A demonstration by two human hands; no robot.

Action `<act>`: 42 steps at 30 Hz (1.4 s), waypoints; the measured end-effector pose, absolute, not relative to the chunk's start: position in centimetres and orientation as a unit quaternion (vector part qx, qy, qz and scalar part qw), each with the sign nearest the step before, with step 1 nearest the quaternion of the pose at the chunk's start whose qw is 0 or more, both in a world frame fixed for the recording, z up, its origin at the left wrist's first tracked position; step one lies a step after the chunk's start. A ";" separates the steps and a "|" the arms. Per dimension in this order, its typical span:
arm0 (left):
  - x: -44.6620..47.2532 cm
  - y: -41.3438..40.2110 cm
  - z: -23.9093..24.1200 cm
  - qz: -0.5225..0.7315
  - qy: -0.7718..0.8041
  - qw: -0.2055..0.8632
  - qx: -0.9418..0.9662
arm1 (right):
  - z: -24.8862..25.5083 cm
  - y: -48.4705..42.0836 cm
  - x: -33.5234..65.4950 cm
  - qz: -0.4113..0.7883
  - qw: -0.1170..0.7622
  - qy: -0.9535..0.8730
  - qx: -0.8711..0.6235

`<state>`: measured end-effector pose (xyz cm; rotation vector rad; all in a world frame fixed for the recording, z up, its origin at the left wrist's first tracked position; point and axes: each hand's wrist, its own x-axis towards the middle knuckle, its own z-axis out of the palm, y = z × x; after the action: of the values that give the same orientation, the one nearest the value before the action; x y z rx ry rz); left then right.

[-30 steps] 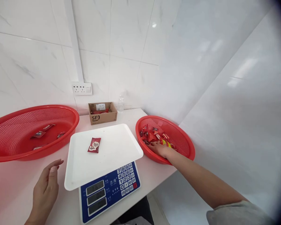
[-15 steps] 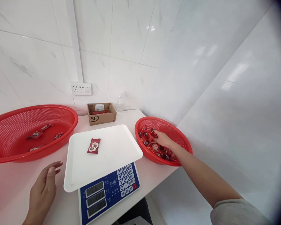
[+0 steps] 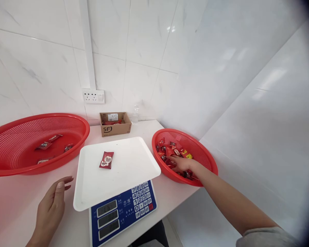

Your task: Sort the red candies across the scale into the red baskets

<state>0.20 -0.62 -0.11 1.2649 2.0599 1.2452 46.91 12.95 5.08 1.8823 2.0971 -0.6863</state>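
My right hand [image 3: 181, 163] reaches into the smaller red basket [image 3: 211, 168] on the right. Its fingers are stretched over a pile of small red wrapped packets [image 3: 176, 151], touching some of them; the undersides of the fingers are hidden. Beside the scale's left edge hovers my left hand [image 3: 53, 200], holding nothing, fingers loosely bent and apart. Between the hands stands a blue digital scale [image 3: 123, 212] with a white tray [image 3: 130, 161] on top. One dark red snack packet [image 3: 106, 160] lies on that tray, left of its middle.
A larger red basket [image 3: 74, 118] on the left holds several packets. Against the wall stand an SF cardboard box [image 3: 118, 129] with red packets inside and a clear plastic bottle [image 3: 136, 115]. A wall socket [image 3: 93, 96] is above. The table's front edge runs below the right basket.
My right hand has moved down and nearer within the right basket, uncovering red and yellow packets behind it. The view has shifted slightly. The left hand and the packet on the tray stay put.
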 end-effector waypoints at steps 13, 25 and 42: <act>0.1 -0.8 0.0 0.445 0.736 0.229 0.456 | 4.4 12.6 46.2 -0.199 0.081 0.731 0.648; 0.3 -0.9 0.2 0.466 0.722 0.211 0.465 | 10.8 13.0 46.1 -0.158 -0.139 0.679 0.703; 0.7 -1.0 0.3 0.534 0.695 0.204 0.436 | 10.3 10.6 28.2 -0.282 -0.263 0.795 0.469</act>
<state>0.69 -1.01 0.33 1.2170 1.9388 1.4890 28.19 10.57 10.27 1.7872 3.0248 -1.0718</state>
